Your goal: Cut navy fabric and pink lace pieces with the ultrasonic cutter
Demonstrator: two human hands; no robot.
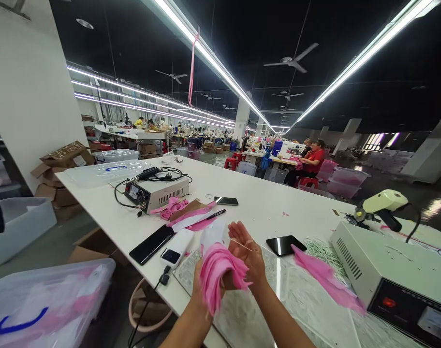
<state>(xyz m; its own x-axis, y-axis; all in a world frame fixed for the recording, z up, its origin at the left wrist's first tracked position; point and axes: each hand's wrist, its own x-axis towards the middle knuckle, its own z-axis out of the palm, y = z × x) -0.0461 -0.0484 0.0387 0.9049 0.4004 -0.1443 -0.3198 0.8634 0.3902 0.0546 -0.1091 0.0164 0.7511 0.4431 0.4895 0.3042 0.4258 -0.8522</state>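
A bunch of pink cloth (pixel 216 276) is gripped in the left hand (pixel 202 285), held just above the bench (pixel 271 203) edge. The right hand (pixel 247 253) is pressed against it with fingers (pixel 240 234) spread open, and a phone (pixel 286 244) is lying just beyond.

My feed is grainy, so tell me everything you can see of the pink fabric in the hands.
The pink fabric is a soft, thin bundle of several layered pieces, bright pink, with loose, slightly frayed edges that fan out and droop. It is held above the table's near edge, over a clear patterned mat. The left hand grips it from below and behind, mostly hidden by the cloth. The right hand touches its upper right side, fingers spread open.
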